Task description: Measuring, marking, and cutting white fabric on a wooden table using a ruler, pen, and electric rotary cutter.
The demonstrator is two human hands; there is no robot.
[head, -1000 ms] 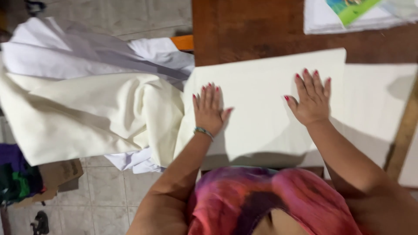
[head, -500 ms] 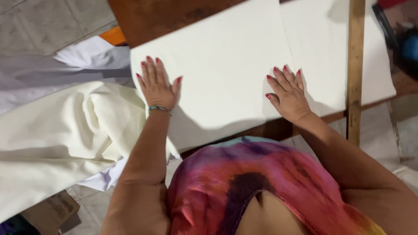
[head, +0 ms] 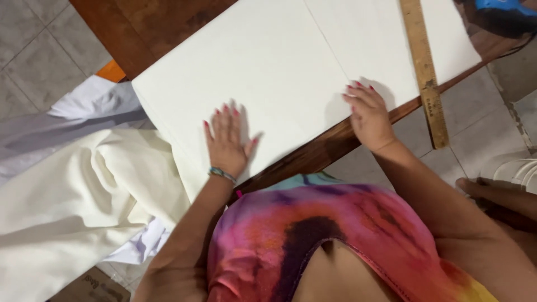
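A folded cream cloth (head: 279,61) lies flat on a dark wooden table (head: 151,28). My left hand (head: 226,142) rests palm down on the cloth near its left end, fingers spread, with a beaded bracelet at the wrist. My right hand (head: 369,114) presses on the cloth's near edge at the table's rim, fingers slightly curled. Neither hand holds anything. A wooden ruler (head: 425,72) lies across the cloth to the right of my right hand and juts over the table edge.
A heap of cream fabric (head: 72,207) hangs off the table's left end, with white and grey cloth (head: 84,112) behind it over a tiled floor. A blue object (head: 503,6) sits at the far right corner. An orange thing (head: 112,71) peeks out by the table.
The view has swung and tilted, so the table now runs diagonally. My right hand has slid back to the cloth's near edge. My left hand stays flat on the cloth.
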